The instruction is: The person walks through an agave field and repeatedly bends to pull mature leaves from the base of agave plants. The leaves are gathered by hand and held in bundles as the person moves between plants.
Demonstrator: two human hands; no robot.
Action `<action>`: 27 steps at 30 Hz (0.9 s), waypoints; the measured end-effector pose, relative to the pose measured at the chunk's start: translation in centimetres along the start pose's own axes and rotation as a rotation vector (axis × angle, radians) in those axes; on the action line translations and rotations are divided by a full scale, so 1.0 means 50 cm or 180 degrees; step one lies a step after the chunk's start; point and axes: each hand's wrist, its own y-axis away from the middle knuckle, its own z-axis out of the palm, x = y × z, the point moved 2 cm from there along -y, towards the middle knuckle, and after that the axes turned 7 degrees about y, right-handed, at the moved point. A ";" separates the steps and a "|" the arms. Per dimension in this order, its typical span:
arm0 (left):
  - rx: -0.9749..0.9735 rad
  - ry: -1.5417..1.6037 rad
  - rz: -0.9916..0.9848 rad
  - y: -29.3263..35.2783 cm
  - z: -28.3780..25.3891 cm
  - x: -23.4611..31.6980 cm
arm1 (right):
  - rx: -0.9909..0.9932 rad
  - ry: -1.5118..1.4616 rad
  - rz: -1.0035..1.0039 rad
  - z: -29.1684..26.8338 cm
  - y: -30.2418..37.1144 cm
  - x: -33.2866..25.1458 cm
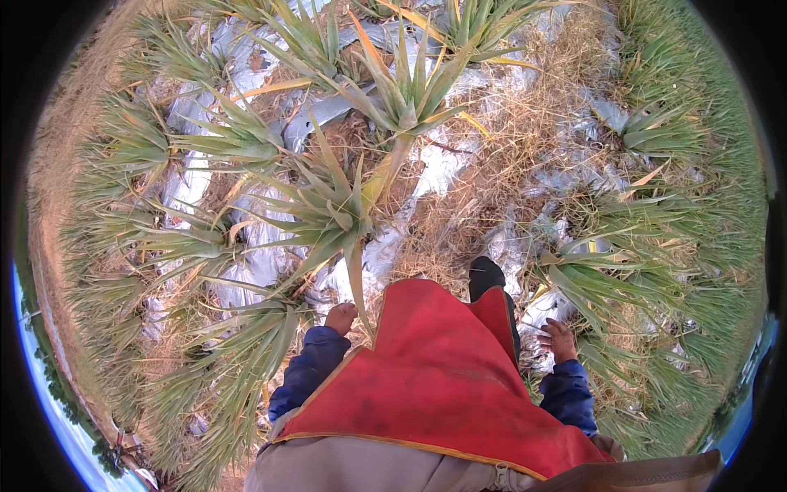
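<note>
My left hand (342, 318) is low beside the red apron (434, 369), its fingers curled closed. Whether anything is inside that hand is hidden. Right by it hangs a long leaf of a spiky green plant (340, 220), which looks like a pineapple plant; I cannot tell if they touch. My right hand (559, 339) is held out at the other side of the apron with its fingers apart and nothing in it. Close to it spread the narrow leaves of another spiky plant (586, 279).
Torn silvery plastic sheeting (254, 262) covers the ground between the plants. Dry straw (459, 221) lies ahead of me, and my dark shoe (485, 275) stands at its near end. Pointed-leaf plants grow densely on both sides. A bare dirt strip (61, 156) runs along the far left.
</note>
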 end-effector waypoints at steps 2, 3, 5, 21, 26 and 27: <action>0.0010 -0.0182 -0.0176 -0.014 -0.003 0.006 | -0.0223 0.0131 -0.0076 0.021 -0.027 -0.089; -0.0032 -0.0244 -0.0178 -0.006 0.007 0.031 | -0.0400 0.0341 -0.0128 0.039 -0.020 -0.167; 0.0115 -0.0234 -0.0119 -0.005 0.024 0.058 | -0.0554 0.0499 -0.0278 0.043 -0.084 -0.229; 0.1074 0.0593 -0.0178 -0.268 0.350 0.303 | -0.1915 0.0882 -0.0189 0.053 -0.333 -0.615; 0.1402 0.2206 -0.0436 -0.436 0.341 0.228 | -0.1654 0.1596 -0.0297 0.107 -0.403 -0.648; 0.1751 0.2909 -0.0213 -0.451 0.336 0.219 | -0.1669 0.1790 -0.0395 0.119 -0.423 -0.638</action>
